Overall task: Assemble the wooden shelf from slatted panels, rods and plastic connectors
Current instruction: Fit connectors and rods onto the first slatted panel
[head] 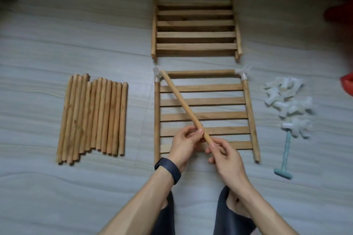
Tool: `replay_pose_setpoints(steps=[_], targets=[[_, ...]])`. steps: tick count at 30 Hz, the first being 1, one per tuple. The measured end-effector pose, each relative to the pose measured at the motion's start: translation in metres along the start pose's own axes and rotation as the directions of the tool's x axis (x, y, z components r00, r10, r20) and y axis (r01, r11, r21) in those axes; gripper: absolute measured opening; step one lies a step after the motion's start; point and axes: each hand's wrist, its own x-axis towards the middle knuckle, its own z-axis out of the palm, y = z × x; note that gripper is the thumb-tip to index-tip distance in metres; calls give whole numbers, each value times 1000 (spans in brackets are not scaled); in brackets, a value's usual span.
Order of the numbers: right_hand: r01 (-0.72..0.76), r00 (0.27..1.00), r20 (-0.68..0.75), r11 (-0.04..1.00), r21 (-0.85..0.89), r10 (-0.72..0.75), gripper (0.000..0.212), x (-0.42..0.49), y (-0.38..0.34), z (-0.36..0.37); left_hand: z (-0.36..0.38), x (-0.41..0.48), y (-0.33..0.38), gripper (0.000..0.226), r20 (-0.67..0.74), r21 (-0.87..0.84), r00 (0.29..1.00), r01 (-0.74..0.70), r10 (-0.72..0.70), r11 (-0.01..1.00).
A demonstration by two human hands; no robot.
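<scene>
A slatted panel (204, 102) lies flat in front of me, with a rod across its far end joined by white plastic connectors at the far left corner (157, 72) and far right corner (243, 72). Both my hands hold the near end of one wooden rod (181, 103) that slants up and left, its far tip at the far-left connector. My left hand (184, 143) pinches the rod from the left. My right hand (223, 155) grips its near end from the right. A second slatted panel (195, 26) lies farther away.
A row of several loose rods (93, 117) lies to the left on the pale floor. A heap of white connectors (288, 101) and a small teal mallet (285, 153) lie to the right. My two slippered feet (200, 215) are below. Red objects (343, 15) sit at the right edge.
</scene>
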Motion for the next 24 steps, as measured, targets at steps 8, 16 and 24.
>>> replay_pose_setpoints(steps=[8,16,24], targets=[[-89,992,-99,991,-105,78,19,29,33,-78,-13,25,4,13,-132,-145,991,14,-33,989],[-219,721,-683,895,-389,-120,40,70,27,-158,-4,24,-2,19,-218,-337,971,23,-102,941],[-275,888,-431,569,-775,-158,37,86,37,-183,-17,13,-12,29,-253,-396,956,36,-147,918]])
